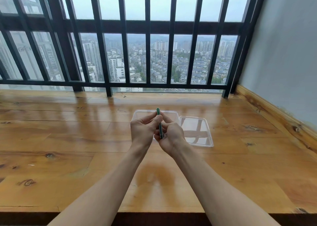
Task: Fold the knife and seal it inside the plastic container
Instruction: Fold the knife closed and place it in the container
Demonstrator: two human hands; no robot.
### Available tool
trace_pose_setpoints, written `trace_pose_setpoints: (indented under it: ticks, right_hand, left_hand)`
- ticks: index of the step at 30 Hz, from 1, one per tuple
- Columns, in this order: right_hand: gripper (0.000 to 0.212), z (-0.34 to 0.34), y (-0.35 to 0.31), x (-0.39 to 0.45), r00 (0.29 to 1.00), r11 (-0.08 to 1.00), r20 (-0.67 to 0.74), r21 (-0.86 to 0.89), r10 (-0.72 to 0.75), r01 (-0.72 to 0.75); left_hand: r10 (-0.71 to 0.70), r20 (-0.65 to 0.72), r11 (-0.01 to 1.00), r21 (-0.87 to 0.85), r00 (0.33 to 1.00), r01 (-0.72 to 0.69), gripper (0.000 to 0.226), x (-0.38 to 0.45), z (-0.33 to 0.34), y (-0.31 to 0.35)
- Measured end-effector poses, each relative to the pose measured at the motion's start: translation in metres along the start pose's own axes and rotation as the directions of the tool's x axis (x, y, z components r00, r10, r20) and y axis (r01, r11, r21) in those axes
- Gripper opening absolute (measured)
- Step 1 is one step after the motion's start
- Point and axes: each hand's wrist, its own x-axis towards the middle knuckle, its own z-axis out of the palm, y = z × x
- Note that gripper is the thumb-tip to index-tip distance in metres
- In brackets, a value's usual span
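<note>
Head view: both hands, left (143,129) and right (171,136), clenched on green knife (160,124) above open container (171,113), lid (196,131) just right of container (blade unseen, likely folded); next, lowering inside.

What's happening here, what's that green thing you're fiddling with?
A person holds a slim green folding knife in both hands, the left hand near its top and the right hand at its lower end, above a clear plastic container on the wooden platform. No blade shows from here. The lid lies off, beside the container, so nothing is sealed yet.
</note>
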Motion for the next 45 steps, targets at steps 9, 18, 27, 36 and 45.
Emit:
trace_pose_setpoints:
  ticks: [9,18,27,36,45]
  right_hand:
    - [0.046,-0.002,0.0,0.001,1.0,1.0,0.006,-0.019,0.01,-0.01]
    - [0.027,-0.01,-0.01,0.0,0.996,0.95,0.076,-0.306,-0.043,0.064]
    - [0.02,-0.015,-0.006,0.006,0.971,0.835,0.085,-0.498,-0.224,0.236]
    - [0.031,-0.016,-0.011,0.006,0.961,0.803,0.088,-0.532,-0.261,0.267]
    - [0.013,-0.018,-0.019,0.006,0.982,0.979,-0.04,-0.099,-0.183,0.179]
  left_hand:
    - [-0.008,-0.003,1.0,-0.009,1.0,0.008,0.016,0.001,-0.002,-0.003]
    - [-0.032,-0.031,0.993,0.115,0.999,0.035,0.031,0.011,-0.014,-0.001]
    - [-0.046,-0.056,0.994,0.095,0.997,0.051,0.024,0.012,-0.015,-0.002]
    - [-0.079,-0.036,0.997,0.007,0.996,0.079,0.016,0.011,-0.016,0.0]
    - [-0.058,0.037,0.994,0.099,0.998,0.054,0.023,0.009,-0.018,0.0]
